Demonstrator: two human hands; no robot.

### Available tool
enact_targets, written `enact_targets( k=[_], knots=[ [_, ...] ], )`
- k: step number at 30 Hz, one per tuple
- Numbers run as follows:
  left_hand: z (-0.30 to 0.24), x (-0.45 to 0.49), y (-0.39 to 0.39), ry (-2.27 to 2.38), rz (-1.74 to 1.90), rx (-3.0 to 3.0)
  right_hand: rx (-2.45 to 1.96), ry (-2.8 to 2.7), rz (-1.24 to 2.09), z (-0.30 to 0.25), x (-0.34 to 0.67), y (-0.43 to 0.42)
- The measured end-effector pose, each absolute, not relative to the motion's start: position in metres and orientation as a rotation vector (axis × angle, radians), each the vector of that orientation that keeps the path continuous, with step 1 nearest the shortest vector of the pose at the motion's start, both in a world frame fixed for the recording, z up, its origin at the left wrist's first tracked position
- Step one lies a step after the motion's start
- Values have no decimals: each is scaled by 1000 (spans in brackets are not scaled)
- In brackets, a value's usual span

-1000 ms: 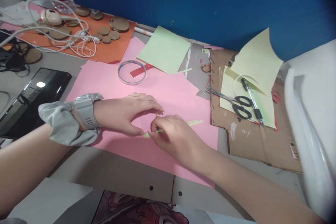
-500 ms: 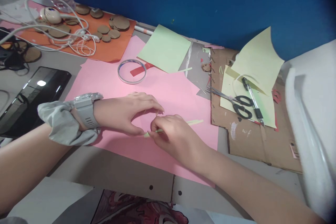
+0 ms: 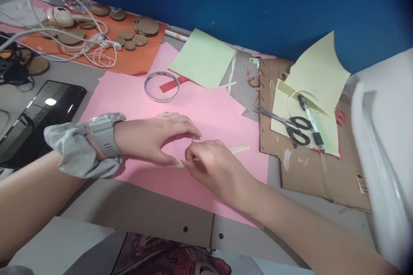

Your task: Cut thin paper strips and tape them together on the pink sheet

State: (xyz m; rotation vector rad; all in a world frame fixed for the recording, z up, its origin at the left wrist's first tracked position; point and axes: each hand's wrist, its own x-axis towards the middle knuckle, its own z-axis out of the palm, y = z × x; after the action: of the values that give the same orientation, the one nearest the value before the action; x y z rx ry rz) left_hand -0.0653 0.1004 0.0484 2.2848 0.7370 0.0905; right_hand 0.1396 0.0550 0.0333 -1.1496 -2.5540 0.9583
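My left hand (image 3: 158, 137), with a grey watch (image 3: 105, 129) and a grey scrunchie (image 3: 72, 150) at the wrist, rests on the pink paper (image 3: 206, 111). Its thumb and fingers are spread apart, the thumb tip close to the end of a narrow light green paper strip (image 3: 180, 165). My right hand (image 3: 216, 165) is closed in a pinch over that strip, which shows between its thumb and curled fingers. A thin pale tip pokes up by the right forefinger; what it is I cannot make out. Pale yellow-green strips (image 3: 239, 149) lie just right of the right hand.
Behind the hands are a tape roll (image 3: 161, 87), a red strip (image 3: 169, 86) and a green sheet (image 3: 201, 58). Scissors (image 3: 290, 124) and a pen (image 3: 311, 122) lie on yellow paper over cardboard (image 3: 300, 176) at right. Earphones (image 3: 103, 51) and cardboard discs (image 3: 146, 26) sit at back left.
Both hands hold nearly the same pose and place. Only a slight shift of the camera view shows.
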Motion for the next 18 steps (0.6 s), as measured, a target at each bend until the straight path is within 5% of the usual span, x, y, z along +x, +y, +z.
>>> enact_targets(
  k=[18],
  knots=[
    [50,-66,101,714,89,2278,-1138,-2569,921,32,140,54]
  ],
)
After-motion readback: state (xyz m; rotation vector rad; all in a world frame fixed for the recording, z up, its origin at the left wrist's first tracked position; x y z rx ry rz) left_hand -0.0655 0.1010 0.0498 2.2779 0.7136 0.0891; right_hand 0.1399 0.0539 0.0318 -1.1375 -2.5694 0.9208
